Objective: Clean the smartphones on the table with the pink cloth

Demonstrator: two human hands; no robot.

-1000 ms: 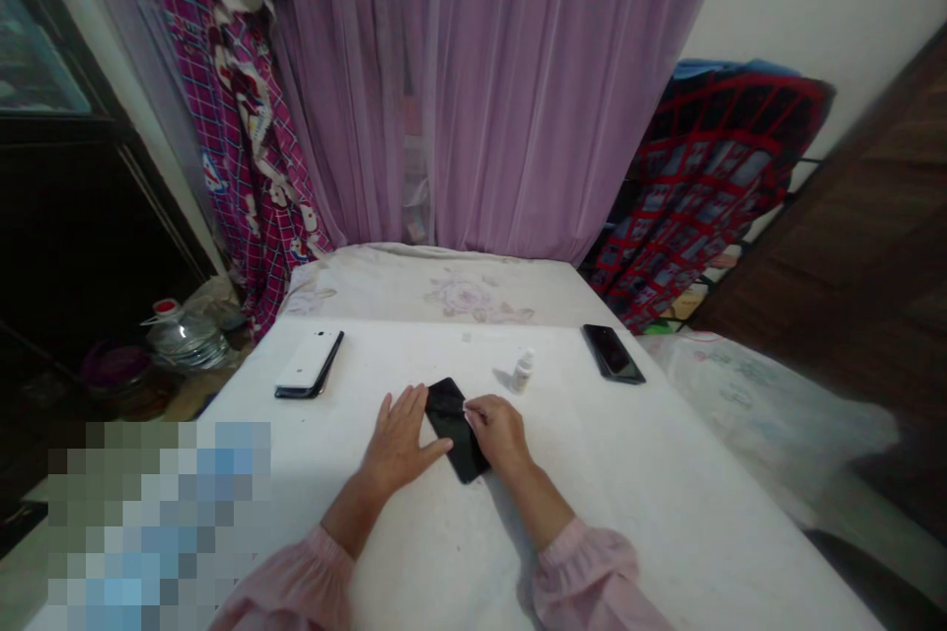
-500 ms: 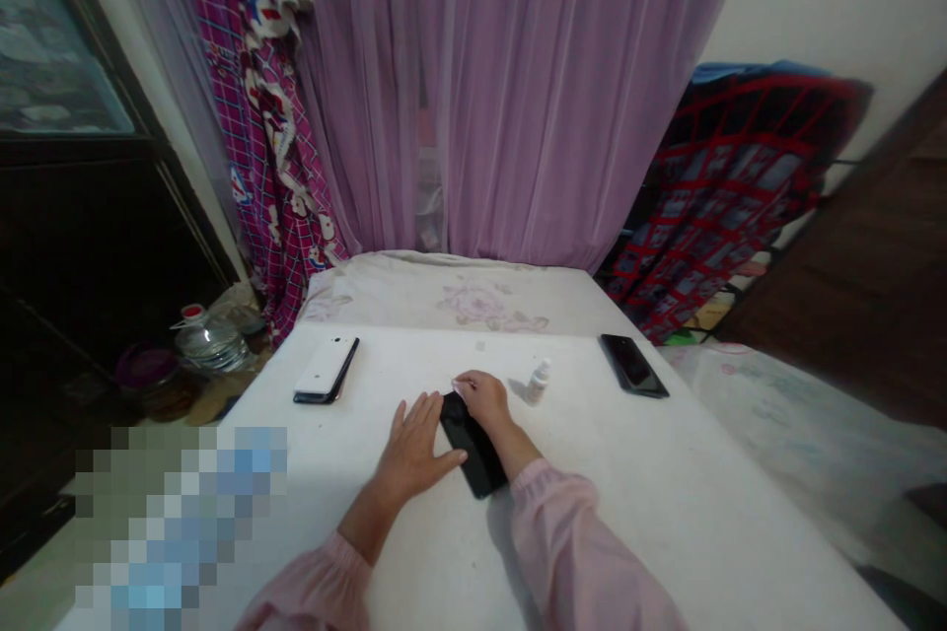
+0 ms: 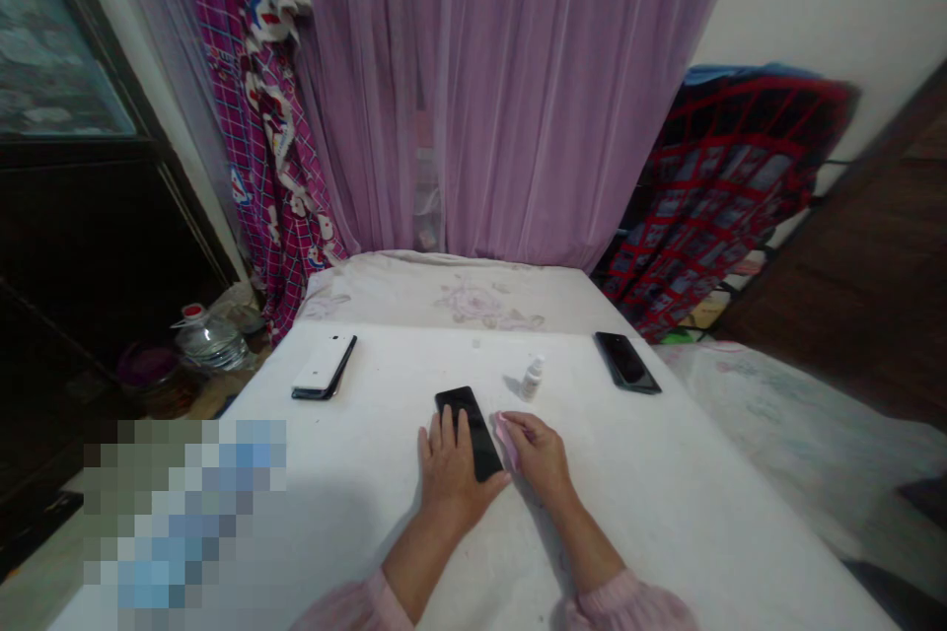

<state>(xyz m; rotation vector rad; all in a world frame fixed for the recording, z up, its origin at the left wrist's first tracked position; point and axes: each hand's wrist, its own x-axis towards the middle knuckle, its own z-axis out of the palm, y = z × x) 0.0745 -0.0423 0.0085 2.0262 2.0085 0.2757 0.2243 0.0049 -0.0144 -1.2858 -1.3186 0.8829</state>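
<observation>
A black smartphone [image 3: 484, 446] lies on the white tabletop, its dark glossy face up. My left hand [image 3: 450, 475] rests flat on it, fingers spread over its left part and thumb at its near right corner. Just right of the phone, my right hand [image 3: 544, 461] pinches a small pink cloth [image 3: 505, 434] between thumb and fingers. The cloth hangs close to the phone's right edge; whether they touch I cannot tell. Beyond the right hand stands a small white bottle [image 3: 531, 381], upright.
Phones with a white one [image 3: 326, 365] on top are stacked at the table's far left. Dark phones [image 3: 626, 362] lie stacked at the far right. A floral cloth [image 3: 473, 296] covers the area beyond. A large water bottle [image 3: 213, 343] stands left of the table.
My right hand has moved from the phone's far end to its right side with the cloth. My left hand has shifted right and now lies over the phone rather than along its left edge.
</observation>
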